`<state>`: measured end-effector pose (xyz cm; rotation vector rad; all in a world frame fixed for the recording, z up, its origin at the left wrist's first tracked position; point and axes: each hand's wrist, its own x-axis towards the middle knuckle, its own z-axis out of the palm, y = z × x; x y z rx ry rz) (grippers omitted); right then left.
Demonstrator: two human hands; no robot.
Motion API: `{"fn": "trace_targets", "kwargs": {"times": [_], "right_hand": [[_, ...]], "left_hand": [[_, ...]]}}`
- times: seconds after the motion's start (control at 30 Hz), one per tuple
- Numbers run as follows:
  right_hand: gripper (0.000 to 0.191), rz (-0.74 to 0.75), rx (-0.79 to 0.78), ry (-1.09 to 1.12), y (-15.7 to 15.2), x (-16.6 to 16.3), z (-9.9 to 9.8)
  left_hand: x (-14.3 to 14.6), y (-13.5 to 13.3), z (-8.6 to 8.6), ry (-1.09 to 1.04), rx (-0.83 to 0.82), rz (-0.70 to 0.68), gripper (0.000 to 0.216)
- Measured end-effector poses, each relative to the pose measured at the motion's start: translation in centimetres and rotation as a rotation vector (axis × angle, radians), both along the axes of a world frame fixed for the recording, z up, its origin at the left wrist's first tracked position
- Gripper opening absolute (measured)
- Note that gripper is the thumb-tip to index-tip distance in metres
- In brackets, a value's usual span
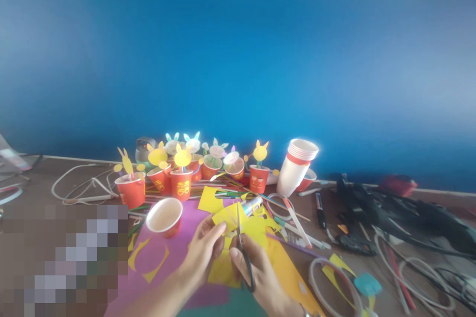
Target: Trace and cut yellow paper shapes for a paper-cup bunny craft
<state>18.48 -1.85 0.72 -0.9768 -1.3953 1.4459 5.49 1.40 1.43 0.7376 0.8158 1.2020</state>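
Between the thumb and fingers of my left hand (205,245) is a piece of yellow paper (225,215). My right hand (256,265) grips a pair of scissors (240,237) with dark handles, the blades pointing away from me and up against the paper. Whether the blades are parted is hard to make out. Under both hands lie more yellow scraps and a purple sheet (193,218). A white-lined red paper cup (164,216) stands just left of my left hand. Beside it lies a yellow offcut with a round hole (155,267).
Behind, several red cups (181,185) hold paper animal figures. A stack of paper cups (295,168) leans at the back right, before a blue wall (238,59). Marker pens (297,223), a black bag (405,213) and coiled cables (334,282) lie right.
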Motion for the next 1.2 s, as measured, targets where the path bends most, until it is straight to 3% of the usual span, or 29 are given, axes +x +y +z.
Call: {"fn": "trace_targets", "kwargs": {"times": [0.37,1.2], "right_hand": [[0.044,0.001,-0.006,-0.006,-0.1,0.0,0.8],[0.042,-0.022,-0.031,-0.025,0.3,0.4,-0.6]], "left_hand": [[-0.4,0.5,-0.5,0.039,0.034,-0.006,0.023],[-0.9,1.1,0.5,0.087,0.086,-0.033,0.024]]}}
